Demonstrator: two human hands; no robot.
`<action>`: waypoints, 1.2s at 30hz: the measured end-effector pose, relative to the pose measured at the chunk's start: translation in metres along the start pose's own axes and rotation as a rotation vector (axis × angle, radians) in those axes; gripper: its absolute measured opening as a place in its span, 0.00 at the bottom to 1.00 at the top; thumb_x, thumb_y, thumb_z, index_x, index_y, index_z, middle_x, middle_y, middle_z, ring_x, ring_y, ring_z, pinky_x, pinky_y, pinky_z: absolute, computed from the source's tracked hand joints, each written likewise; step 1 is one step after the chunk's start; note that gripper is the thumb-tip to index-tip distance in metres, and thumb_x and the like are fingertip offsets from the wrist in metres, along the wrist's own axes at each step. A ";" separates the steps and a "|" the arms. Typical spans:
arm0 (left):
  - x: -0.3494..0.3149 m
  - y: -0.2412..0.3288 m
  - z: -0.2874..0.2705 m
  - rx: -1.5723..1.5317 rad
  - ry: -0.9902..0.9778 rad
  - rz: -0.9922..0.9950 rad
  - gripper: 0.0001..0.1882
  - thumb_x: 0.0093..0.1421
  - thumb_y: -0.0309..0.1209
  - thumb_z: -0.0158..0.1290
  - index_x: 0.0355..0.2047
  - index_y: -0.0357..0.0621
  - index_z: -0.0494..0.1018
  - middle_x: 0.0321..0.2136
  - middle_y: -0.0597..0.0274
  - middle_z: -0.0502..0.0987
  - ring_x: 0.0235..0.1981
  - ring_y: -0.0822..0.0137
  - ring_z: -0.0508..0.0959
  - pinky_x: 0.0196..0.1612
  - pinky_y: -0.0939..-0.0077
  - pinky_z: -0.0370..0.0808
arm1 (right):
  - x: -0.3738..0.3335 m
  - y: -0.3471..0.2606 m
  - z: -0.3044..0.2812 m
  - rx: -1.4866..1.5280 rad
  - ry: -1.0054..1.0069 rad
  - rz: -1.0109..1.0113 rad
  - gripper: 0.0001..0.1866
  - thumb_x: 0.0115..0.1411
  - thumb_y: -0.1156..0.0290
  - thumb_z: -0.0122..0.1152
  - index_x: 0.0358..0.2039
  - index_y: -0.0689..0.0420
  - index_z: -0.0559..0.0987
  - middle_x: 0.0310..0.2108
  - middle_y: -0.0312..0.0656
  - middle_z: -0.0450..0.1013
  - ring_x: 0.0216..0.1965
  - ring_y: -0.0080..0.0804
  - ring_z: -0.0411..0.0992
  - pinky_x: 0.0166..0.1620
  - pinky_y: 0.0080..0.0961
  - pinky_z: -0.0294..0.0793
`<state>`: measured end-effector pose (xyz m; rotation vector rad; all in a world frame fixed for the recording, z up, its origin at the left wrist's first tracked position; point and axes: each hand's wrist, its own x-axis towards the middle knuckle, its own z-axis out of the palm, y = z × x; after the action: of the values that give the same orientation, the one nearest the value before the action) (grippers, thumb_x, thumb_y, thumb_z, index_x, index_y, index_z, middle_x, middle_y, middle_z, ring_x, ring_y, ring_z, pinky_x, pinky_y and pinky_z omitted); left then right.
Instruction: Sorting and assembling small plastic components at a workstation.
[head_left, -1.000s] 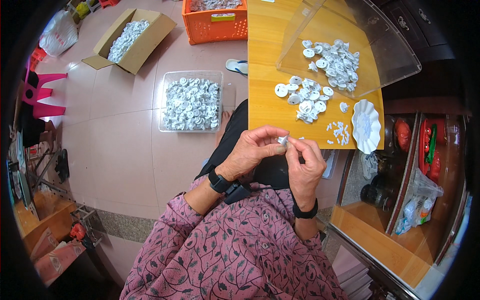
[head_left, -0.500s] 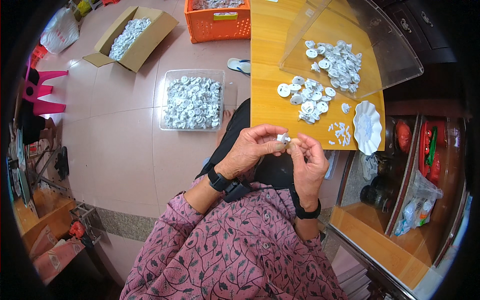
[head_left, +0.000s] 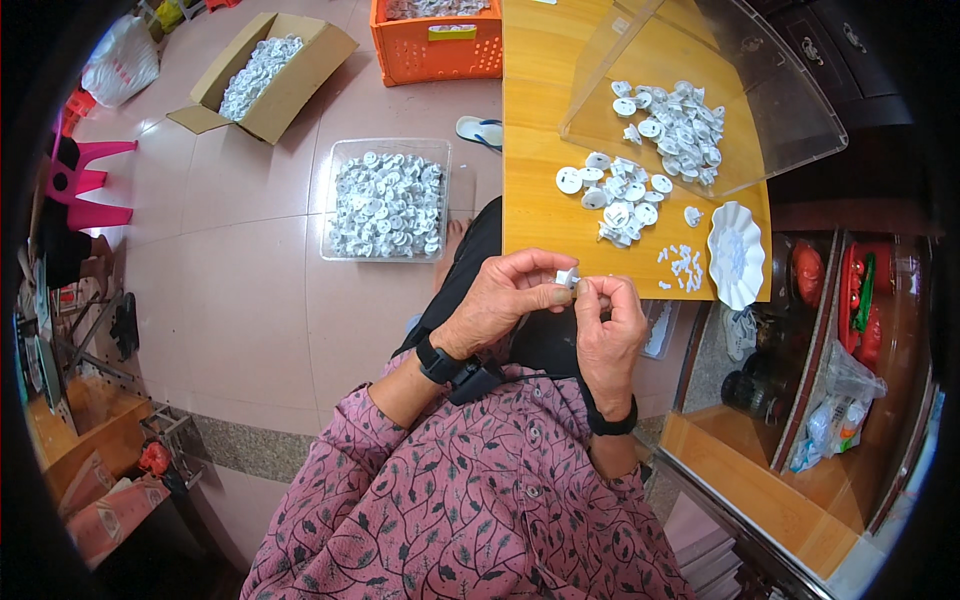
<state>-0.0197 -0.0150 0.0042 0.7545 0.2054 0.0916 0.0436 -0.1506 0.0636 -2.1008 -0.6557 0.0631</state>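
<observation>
**Both hands pinch one small white part above the lap**

The grip is a two-handed pinch: the left hand [head_left: 500, 300] and the right hand [head_left: 608, 330] meet fingertip to fingertip, clenched on a small white plastic part [head_left: 568, 277] held in the air just in front of the near edge of the tabletop [head_left: 530, 200]. Most of the part is hidden behind the fingers; only a pale, blocky corner shows, and its full shape cannot be made out.

On the tabletop lies a loose heap of white round pieces [head_left: 615, 195], with a scatter of tiny white bits [head_left: 682, 265] beside a white scalloped dish [head_left: 735, 255]. A clear plastic cover [head_left: 780, 100] stands tilted over more pieces. On the floor sit a clear tub of white parts [head_left: 388, 205], an orange crate [head_left: 435, 40] cut off at the top edge, and a cardboard box [head_left: 262, 75].
</observation>
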 end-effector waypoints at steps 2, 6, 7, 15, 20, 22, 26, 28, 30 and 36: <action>0.000 0.000 0.001 -0.009 -0.004 0.002 0.18 0.60 0.23 0.59 0.51 0.33 0.73 0.37 0.61 0.80 0.35 0.75 0.78 0.41 0.82 0.77 | -0.002 0.002 0.002 -0.017 0.008 -0.015 0.04 0.61 0.77 0.60 0.32 0.62 0.73 0.28 0.43 0.71 0.25 0.31 0.73 0.29 0.26 0.73; -0.001 0.002 0.000 0.011 -0.009 -0.003 0.18 0.60 0.23 0.59 0.50 0.32 0.73 0.37 0.61 0.80 0.35 0.75 0.78 0.41 0.82 0.77 | -0.002 0.005 0.008 -0.007 0.015 -0.037 0.05 0.61 0.77 0.60 0.33 0.61 0.72 0.29 0.44 0.70 0.25 0.33 0.72 0.29 0.28 0.73; -0.001 0.002 0.000 0.016 -0.016 -0.001 0.18 0.60 0.23 0.59 0.50 0.32 0.73 0.38 0.61 0.80 0.35 0.75 0.78 0.41 0.82 0.77 | -0.002 0.005 0.008 0.001 0.013 -0.050 0.05 0.61 0.77 0.60 0.33 0.61 0.72 0.29 0.44 0.70 0.25 0.34 0.72 0.29 0.29 0.73; -0.002 0.004 -0.002 -0.005 -0.021 0.009 0.18 0.60 0.23 0.59 0.51 0.32 0.73 0.38 0.60 0.80 0.36 0.74 0.79 0.41 0.82 0.78 | -0.006 0.013 0.007 0.230 -0.006 0.132 0.05 0.64 0.75 0.58 0.35 0.63 0.74 0.29 0.42 0.73 0.26 0.26 0.73 0.30 0.21 0.72; -0.003 0.010 -0.004 0.003 0.047 0.043 0.18 0.60 0.20 0.58 0.51 0.34 0.73 0.39 0.57 0.79 0.37 0.70 0.80 0.41 0.79 0.79 | -0.007 0.026 -0.008 0.294 0.119 0.268 0.06 0.65 0.74 0.57 0.38 0.64 0.75 0.30 0.39 0.73 0.27 0.21 0.72 0.32 0.18 0.72; -0.004 0.017 -0.020 0.094 0.142 0.104 0.17 0.60 0.21 0.57 0.51 0.36 0.73 0.41 0.58 0.79 0.37 0.70 0.80 0.39 0.78 0.79 | -0.008 0.046 -0.018 0.131 0.145 0.201 0.06 0.65 0.74 0.57 0.38 0.64 0.76 0.31 0.40 0.73 0.28 0.22 0.72 0.32 0.20 0.72; -0.007 0.042 -0.060 0.124 0.419 0.267 0.16 0.60 0.23 0.58 0.49 0.36 0.74 0.35 0.61 0.79 0.33 0.72 0.79 0.37 0.80 0.78 | -0.007 0.055 -0.028 -0.216 0.182 0.004 0.05 0.63 0.79 0.56 0.38 0.65 0.77 0.34 0.46 0.72 0.34 0.37 0.74 0.36 0.28 0.73; -0.007 0.044 -0.097 0.186 0.611 0.269 0.17 0.60 0.24 0.59 0.49 0.35 0.74 0.32 0.63 0.78 0.31 0.73 0.79 0.36 0.82 0.77 | -0.008 0.059 -0.028 -0.281 0.138 -0.103 0.11 0.59 0.83 0.55 0.42 0.63 0.77 0.40 0.49 0.72 0.40 0.46 0.72 0.42 0.35 0.72; -0.006 0.040 -0.134 0.210 0.770 0.286 0.20 0.58 0.25 0.61 0.50 0.32 0.73 0.34 0.61 0.77 0.32 0.72 0.78 0.36 0.81 0.77 | -0.008 0.058 -0.028 -0.425 0.087 -0.180 0.14 0.57 0.84 0.55 0.44 0.62 0.77 0.42 0.47 0.72 0.43 0.45 0.71 0.45 0.36 0.70; 0.000 0.047 -0.124 0.456 0.872 0.250 0.20 0.59 0.28 0.61 0.49 0.29 0.73 0.38 0.57 0.77 0.34 0.71 0.78 0.37 0.82 0.77 | -0.011 0.058 -0.025 -0.656 -0.115 -0.228 0.23 0.53 0.84 0.55 0.52 0.60 0.75 0.50 0.41 0.71 0.50 0.42 0.68 0.51 0.38 0.66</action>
<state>-0.0468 0.1027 -0.0517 1.1587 0.9847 0.6315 0.0660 -0.2005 0.0308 -2.6379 -1.0924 -0.1856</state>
